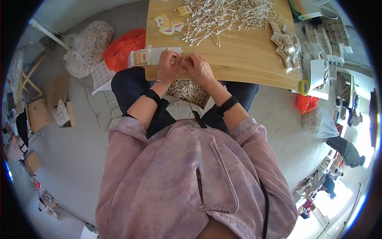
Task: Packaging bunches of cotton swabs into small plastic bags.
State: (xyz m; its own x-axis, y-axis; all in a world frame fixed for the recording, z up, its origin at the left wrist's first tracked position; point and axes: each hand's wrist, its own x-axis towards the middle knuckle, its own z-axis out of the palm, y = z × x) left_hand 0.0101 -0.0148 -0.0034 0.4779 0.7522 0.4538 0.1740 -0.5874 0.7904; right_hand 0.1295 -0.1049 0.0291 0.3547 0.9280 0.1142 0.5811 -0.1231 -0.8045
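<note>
At the near edge of the wooden table (246, 51), my left hand (168, 67) and my right hand (199, 71) are close together. Both pinch a small bundle of cotton swabs (184, 54) between their fingertips, and the fingers partly hide it. Left of my left hand lies a clear packet of swabs (141, 57) with a yellow card inside. Beneath my hands, a box of loose swabs (187, 92) sits at my lap below the table edge. A big loose pile of swabs (223, 18) spreads over the far side of the table.
Yellow-and-white cards (164, 24) lie at the table's far left. Several filled packets (285, 46) are heaped at its right. A red plastic bag (126, 49) and a clear sack of swabs (89, 47) stand to the left. Yellow tape (304, 87) is beyond the right edge.
</note>
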